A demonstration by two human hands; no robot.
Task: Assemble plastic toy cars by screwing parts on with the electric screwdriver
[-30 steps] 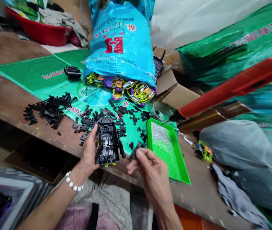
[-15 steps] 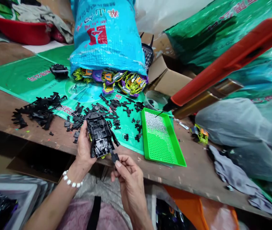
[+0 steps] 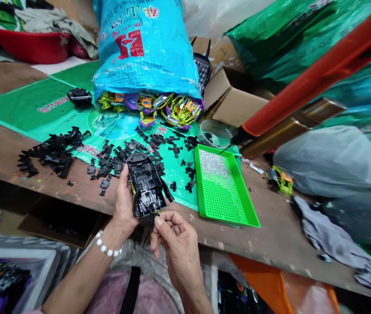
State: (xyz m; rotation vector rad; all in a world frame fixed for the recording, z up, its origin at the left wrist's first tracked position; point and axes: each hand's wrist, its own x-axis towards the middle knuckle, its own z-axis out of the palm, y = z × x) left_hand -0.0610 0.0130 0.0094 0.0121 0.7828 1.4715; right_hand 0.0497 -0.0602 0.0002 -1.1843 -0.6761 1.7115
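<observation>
My left hand grips a black plastic toy car chassis by its left side, underside facing up, just over the table's near edge. My right hand is pinched at the chassis's near end, fingers pressed on a small black part that is mostly hidden. A white bead bracelet circles my left wrist. Several loose black plastic parts lie scattered on the green mat beyond the chassis, with another heap of black parts to the left.
A green tray with small silvery screws lies right of the chassis. A blue sack spills yellow-purple toy frames. A red-handled powered screwdriver hangs at right. A cardboard box, tape roll and red basin stand behind.
My right hand carried a small black part from beside the tray to the chassis's near end and now presses there. The left hand kept hold of the chassis.
</observation>
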